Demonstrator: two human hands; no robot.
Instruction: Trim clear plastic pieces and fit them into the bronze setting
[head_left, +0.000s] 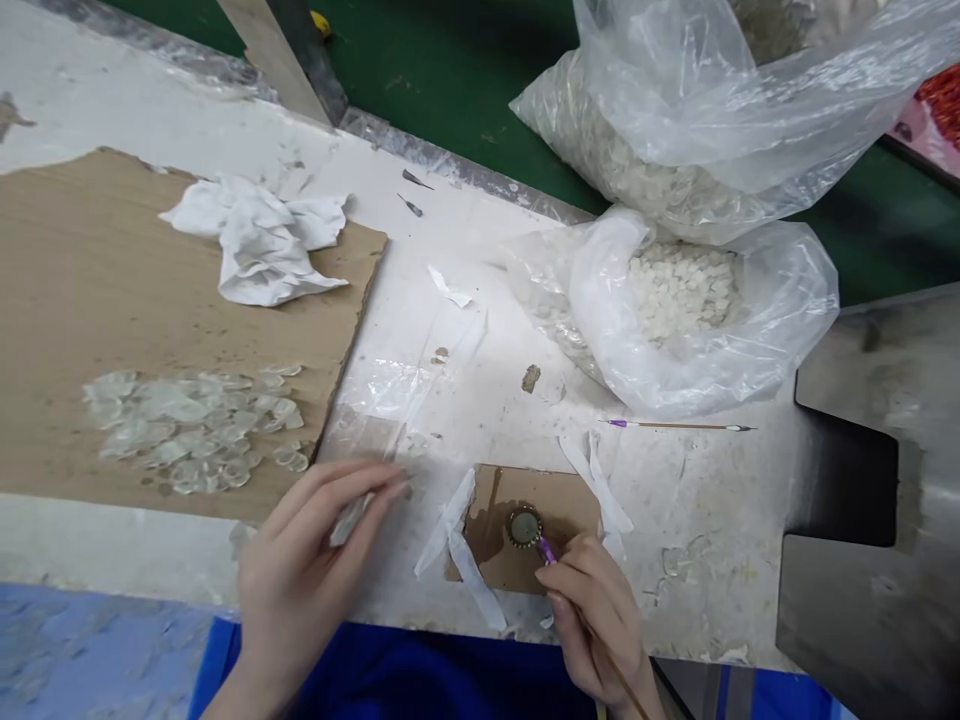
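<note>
My right hand [600,620] is closed around a thin brush [549,550] with a purple ferrule. The brush tip touches or nearly touches the edge of a small round piece [525,526], which has a dark beaded rim and a greyish centre. That piece lies on a small cardboard square [502,573] with a dark wet stain. To the left, my left hand [307,560] hovers by the corner of a large cardboard sheet [67,260]. Its thumb and fingertips come together; whatever they hold, if anything, is too small to make out. Clear glass-like pieces [195,425] lie heaped beside it.
A crumpled white cloth [262,240] rests on the large cardboard. Open plastic bags hold pale chips [682,290] and more material [660,180]. A second brush [682,426] lies to the right, near a metal box [862,620]. White tape strips [457,545] flank the small cardboard.
</note>
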